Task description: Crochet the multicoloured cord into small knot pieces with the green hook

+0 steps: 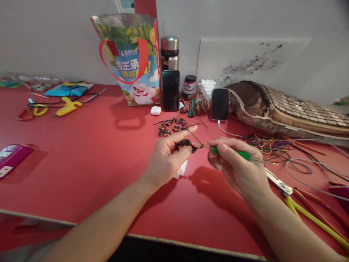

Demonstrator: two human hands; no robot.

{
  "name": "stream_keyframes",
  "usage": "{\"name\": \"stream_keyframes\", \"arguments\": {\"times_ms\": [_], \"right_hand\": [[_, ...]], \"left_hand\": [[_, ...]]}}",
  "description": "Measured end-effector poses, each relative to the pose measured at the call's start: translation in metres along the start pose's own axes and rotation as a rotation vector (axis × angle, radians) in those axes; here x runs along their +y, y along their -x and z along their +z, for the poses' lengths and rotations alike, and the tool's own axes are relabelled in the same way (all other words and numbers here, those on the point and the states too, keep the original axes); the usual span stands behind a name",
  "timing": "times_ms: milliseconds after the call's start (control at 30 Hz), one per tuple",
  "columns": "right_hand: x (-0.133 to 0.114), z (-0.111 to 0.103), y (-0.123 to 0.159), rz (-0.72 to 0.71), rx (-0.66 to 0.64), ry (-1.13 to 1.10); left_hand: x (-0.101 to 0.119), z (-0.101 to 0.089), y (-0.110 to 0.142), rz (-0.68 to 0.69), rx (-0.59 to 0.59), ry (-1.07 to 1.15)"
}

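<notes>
The small knotted piece of dark, many-coloured yarn (185, 145) sits in the grip of the left hand (171, 153), pinched between the thumb and the bent fingers, which hide part of it. The pointing finger sticks out, with a dark strand going from it to the hook. The right hand (237, 160) has its grip pressed around a thin metal hook with a green handle (243, 155), and the hook's tip meets the yarn at the edge of the piece. A bit of white paper (182, 169) lies partly under the left hand. Just past that hand, more curly yarn pieces (161, 127) lie on the red bench (81, 156). Big scissors with red and yellow handles (286, 190) lie beside the right arm, near a messy heap of loose coloured yarn (268, 145). A black phone (170, 91) stands in front of a shiny steel bottle (169, 44). The tall, bright picture bag (127, 65) says "雪王承" in white, and its red handle covers some of the words. The label on the black-lidded jar (189, 86) is too small to read.
</notes>
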State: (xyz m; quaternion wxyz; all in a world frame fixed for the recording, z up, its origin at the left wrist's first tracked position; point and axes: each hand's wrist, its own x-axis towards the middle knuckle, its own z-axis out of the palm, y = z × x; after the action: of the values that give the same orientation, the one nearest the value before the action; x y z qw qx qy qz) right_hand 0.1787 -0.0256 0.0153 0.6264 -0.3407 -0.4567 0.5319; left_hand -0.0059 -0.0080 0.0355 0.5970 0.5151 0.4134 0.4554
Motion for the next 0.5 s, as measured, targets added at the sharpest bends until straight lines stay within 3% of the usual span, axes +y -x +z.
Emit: {"name": "stream_keyframes", "arguments": {"times_ms": [233,500], "right_hand": [[0.0026,-0.0072,0.0074,-0.117,-0.044,0.195],[0.0034,-0.0071,0.0072,-0.145,0.008,0.194]], "left_hand": [[0.0058,0.0038,0.0058,0.023,0.017,-0.089],[0.0022,0.0020,0.0037,0.049,0.022,-0.082]]}}
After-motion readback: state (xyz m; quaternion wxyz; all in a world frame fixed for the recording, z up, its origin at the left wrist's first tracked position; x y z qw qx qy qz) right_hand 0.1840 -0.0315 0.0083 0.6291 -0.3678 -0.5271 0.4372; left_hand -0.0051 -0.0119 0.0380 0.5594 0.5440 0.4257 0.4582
